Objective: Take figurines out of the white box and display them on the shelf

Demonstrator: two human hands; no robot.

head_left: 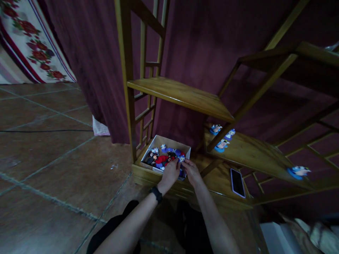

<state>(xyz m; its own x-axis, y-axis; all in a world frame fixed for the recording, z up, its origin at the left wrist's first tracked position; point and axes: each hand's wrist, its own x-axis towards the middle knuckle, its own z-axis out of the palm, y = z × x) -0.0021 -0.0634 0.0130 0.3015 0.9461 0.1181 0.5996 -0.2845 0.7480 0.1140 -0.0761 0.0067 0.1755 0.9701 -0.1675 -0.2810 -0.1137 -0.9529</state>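
Note:
A cardboard box (188, 152) stands on the low wooden shelf, filled with small red, black, purple and white figurines. Over its right side, my left hand (171, 172) and my right hand (192, 173) come close together. Between their fingertips is a small white and purple figurine (182, 158), and both hands appear closed on it. My fingers cover part of its lower half. Another white figurine (163, 146) sits upright near the box's back wall. My left wrist wears a black watch (156, 194).
A smartphone (237, 182) lies right of the box. On the middle shelf (254, 150) stand several figurines, including a purple one (230, 134) and a blue-based one (299, 172) far right. An upper shelf board (180, 95) overhangs the box. A cable (47, 131) crosses the floor.

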